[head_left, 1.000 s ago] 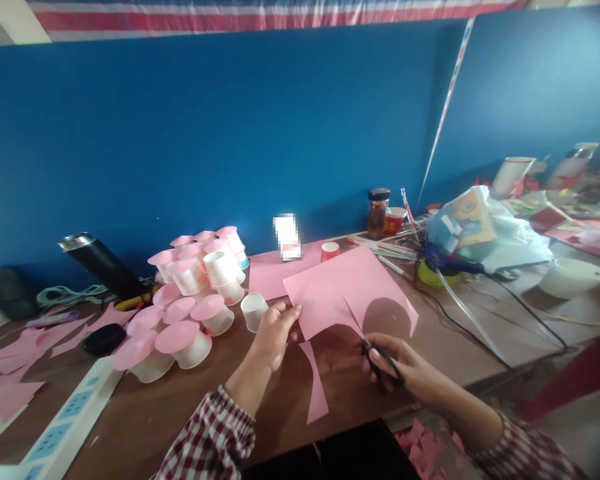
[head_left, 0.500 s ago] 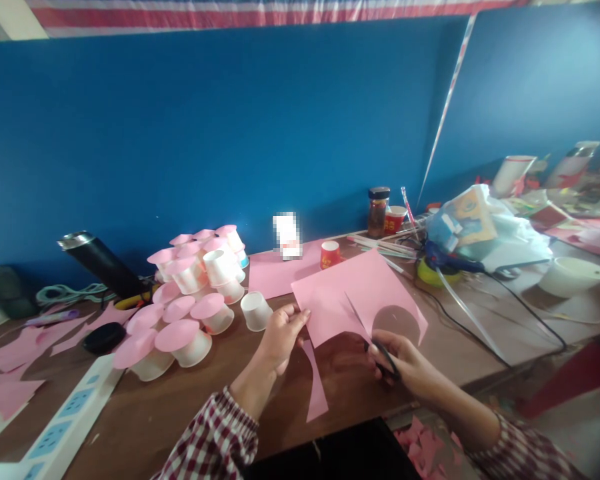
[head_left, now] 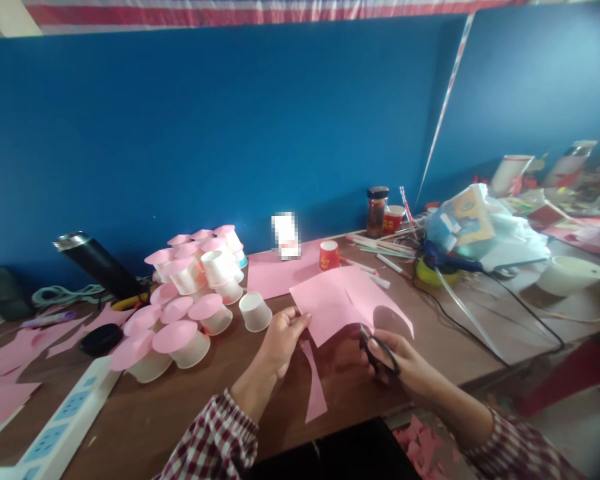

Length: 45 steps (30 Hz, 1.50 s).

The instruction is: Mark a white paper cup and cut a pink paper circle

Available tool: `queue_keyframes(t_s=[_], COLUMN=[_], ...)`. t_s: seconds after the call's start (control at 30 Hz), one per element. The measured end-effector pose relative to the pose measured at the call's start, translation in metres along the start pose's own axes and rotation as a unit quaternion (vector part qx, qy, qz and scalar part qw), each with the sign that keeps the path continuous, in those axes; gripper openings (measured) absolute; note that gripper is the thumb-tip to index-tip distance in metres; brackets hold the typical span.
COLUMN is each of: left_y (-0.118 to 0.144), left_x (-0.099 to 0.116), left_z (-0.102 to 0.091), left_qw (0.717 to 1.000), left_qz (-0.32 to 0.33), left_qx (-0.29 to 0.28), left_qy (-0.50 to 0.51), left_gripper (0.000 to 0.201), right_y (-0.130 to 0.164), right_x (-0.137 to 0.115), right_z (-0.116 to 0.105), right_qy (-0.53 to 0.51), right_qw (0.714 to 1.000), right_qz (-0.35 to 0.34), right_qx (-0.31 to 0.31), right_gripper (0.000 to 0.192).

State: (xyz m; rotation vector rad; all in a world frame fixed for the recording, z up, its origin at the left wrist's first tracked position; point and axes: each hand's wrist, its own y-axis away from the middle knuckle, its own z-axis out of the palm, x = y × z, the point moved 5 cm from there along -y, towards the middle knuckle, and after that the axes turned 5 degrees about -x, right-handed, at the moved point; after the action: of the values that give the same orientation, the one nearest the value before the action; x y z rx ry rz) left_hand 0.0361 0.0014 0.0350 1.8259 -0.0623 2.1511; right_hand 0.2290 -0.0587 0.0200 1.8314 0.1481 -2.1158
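Over the wooden table (head_left: 190, 400), head view: my left hand (head_left: 280, 337) pinches the near edge of the pink paper sheet (head_left: 337, 300) between thumb and fingers, lifted just above the tabletop. My right hand (head_left: 400, 363) grips the black scissors (head_left: 375, 350), fingers curled through the loops. Since a second ago the blades have closed further into the sheet, so the cut has advanced; a pink strip (head_left: 315, 383) lies below

No text, label or number is sharp enough to read anywhere.
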Motion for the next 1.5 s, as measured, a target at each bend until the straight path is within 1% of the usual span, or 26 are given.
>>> queue_keyframes(t_s=[0.1, 0.2, 0.3, 0.4, 0.47, 0.63, 0.73, 0.83, 0.93, 1.0, 1.03, 1.07, 1.17, 1.23, 1.3, 1.4, 1.47, 1.5], left_y=[0.0, 0.0, 0.001, 0.003, 0.004, 0.006, 0.008, 0.01, 0.013, 0.013, 0.013, 0.013, 0.012, 0.012, 0.013, 0.015, 0.016, 0.016], left_x=[0.0, -0.001, -0.004, -0.006, -0.006, -0.005, -0.005, -0.005, -0.006, -0.009, -0.011, -0.012, -0.015, -0.016, -0.016, -0.015, -0.015, -0.014], left_z=[-0.004, -0.01, -0.01, -0.008, -0.005, -0.006, -0.007, -0.004, -0.001, -0.003, -0.004, -0.006, -0.008, -0.009, -0.01, -0.012, -0.013, -0.014], left_qw=[1.0, 1.0, 0.999, 0.997, 0.997, 0.998, 0.997, 0.997, 0.996, 0.995, 0.995, 0.995, 0.995, 0.996, 0.996, 0.992, 0.99, 0.99], left_qz=[-0.009, -0.011, -0.001, 0.002, -0.002, -0.029, -0.042, -0.046, -0.063, -0.08, -0.084, -0.083, -0.062, -0.06, -0.078, -0.108, -0.118, -0.119], left_qx=[-0.004, -0.01, -0.025, -0.027, -0.03, -0.042, -0.044, -0.055, -0.062, -0.058, -0.058, -0.06, -0.069, -0.06, -0.041, -0.027, -0.036, -0.041], left_qy=[0.003, -0.002, -0.037, -0.066, -0.068, -0.032, -0.036, -0.036, -0.029, -0.018, -0.015, -0.014, -0.027, -0.023, 0.008, 0.059, 0.062, 0.058], left_gripper=[0.03, 0.029, 0.03, 0.031, 0.03, 0.025, 0.027, 0.03, 0.029, 0.028, 0.028, 0.027, 0.027, 0.025, 0.022, 0.02, 0.021, 0.023], right_y=[0.001, 0.002, 0.002, 0.001, 0.001, 0.003, 0.003, 0.002, 0.002, 0.003, 0.003, 0.003, 0.0, 0.0, 0.001, 0.009, 0.018, 0.022], right_x=[-0.001, -0.002, -0.002, -0.001, -0.001, 0.003, 0.004, 0.004, 0.005, 0.006, 0.006, 0.006, 0.005, 0.003, 0.0, -0.004, -0.004, -0.004], right_z=[0.0, -0.002, -0.003, -0.003, -0.003, -0.004, -0.007, -0.004, -0.001, -0.002, -0.003, -0.004, -0.006, -0.005, -0.004, -0.011, -0.022, -0.031], right_qy=[0.008, 0.008, 0.014, 0.017, 0.02, 0.025, 0.021, 0.031, -0.017, -0.067, -0.076, -0.067, 0.006, 0.038, 0.052, 0.071, 0.114, 0.142], right_qw=[0.998, 0.996, 0.996, 0.998, 0.999, 0.998, 0.998, 0.996, 0.996, 0.995, 0.995, 0.996, 0.999, 0.998, 0.996, 0.991, 0.977, 0.971], right_qz=[0.017, 0.034, 0.036, 0.031, 0.027, 0.024, 0.021, 0.018, 0.026, 0.028, 0.028, 0.026, 0.029, 0.033, 0.03, 0.032, 0.055, 0.062], right_qx=[-0.055, -0.078, -0.075, -0.048, -0.034, -0.059, -0.059, -0.081, -0.088, -0.071, -0.061, -0.053, -0.043, -0.049, -0.062, -0.113, -0.172, -0.182], right_gripper=[0.044, 0.045, 0.045, 0.044, 0.043, 0.043, 0.045, 0.045, 0.044, 0.044, 0.043, 0.042, 0.042, 0.044, 0.045, 0.046, 0.048, 0.048])
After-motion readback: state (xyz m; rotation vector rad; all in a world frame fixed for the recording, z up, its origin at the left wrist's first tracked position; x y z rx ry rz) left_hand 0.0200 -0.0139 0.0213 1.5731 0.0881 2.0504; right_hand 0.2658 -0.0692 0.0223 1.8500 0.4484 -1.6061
